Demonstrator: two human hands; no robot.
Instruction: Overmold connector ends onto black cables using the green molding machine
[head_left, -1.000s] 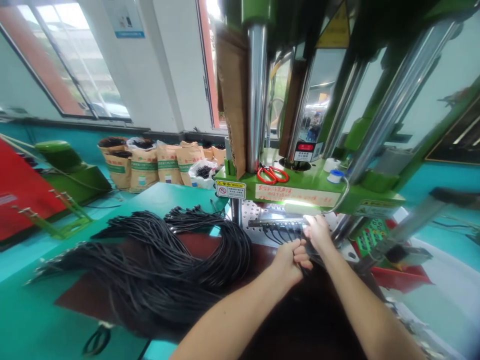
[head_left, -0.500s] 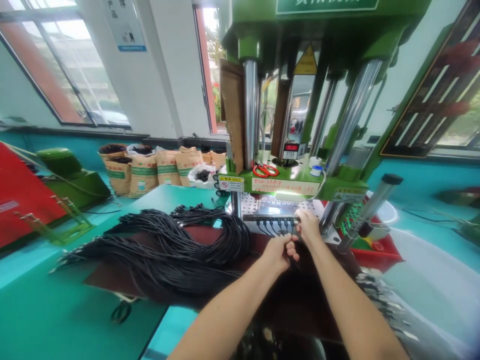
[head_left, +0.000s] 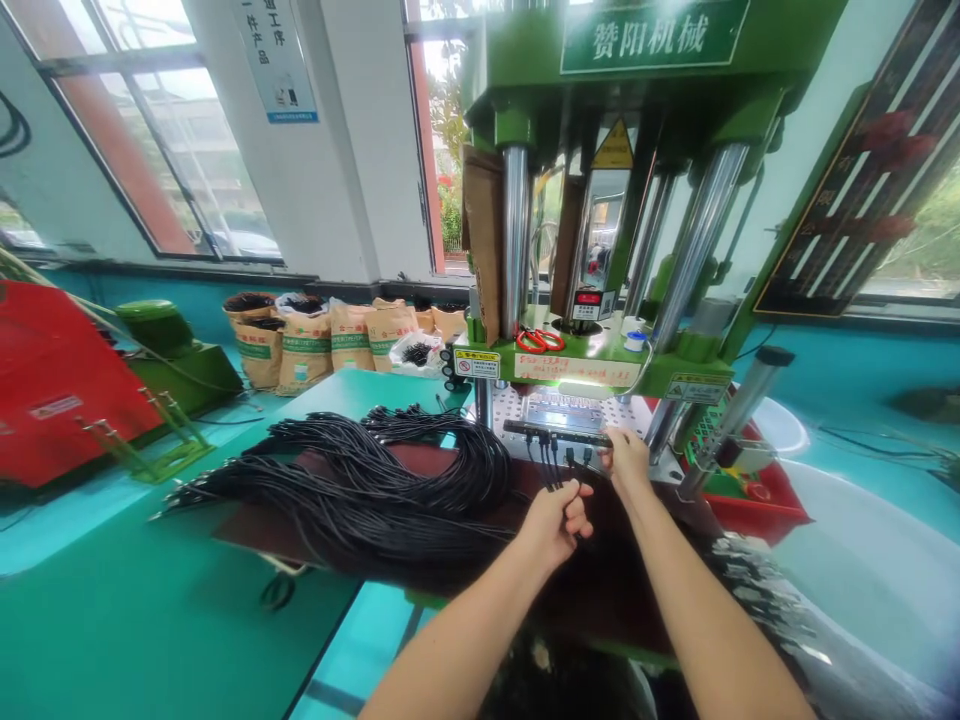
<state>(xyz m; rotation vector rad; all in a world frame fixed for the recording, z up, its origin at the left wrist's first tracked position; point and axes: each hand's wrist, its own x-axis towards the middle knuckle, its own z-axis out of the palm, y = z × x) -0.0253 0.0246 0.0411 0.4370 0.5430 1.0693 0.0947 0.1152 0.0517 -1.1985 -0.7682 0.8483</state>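
My left hand [head_left: 561, 518] is closed around several thin black cables [head_left: 550, 468]. They fan out from the fist toward a long dark metal bar [head_left: 559, 432]. Some cable ends still meet the bar's front edge; toward the right, black connector ends [head_left: 579, 455] sit just below it, apart from the bar. My right hand [head_left: 627, 460] pinches the right end of that bar. Behind the bar, on the perforated plate of a green press [head_left: 690, 385], lies a metal mould [head_left: 570, 412] under a bright lamp.
Large bundles of black cables [head_left: 375, 490] lie on a brown board at left. Red-handled scissors [head_left: 540, 341] rest on the press ledge. A red basket [head_left: 769, 515] and silver-ended cables [head_left: 765, 600] are at right. Paper sacks [head_left: 300, 350] stand by the wall.
The right-hand cable ends have come away from the bar, and the cables are drawn closer together toward my left fist. My right hand stays at the bar's end. The whole view has shifted slightly.
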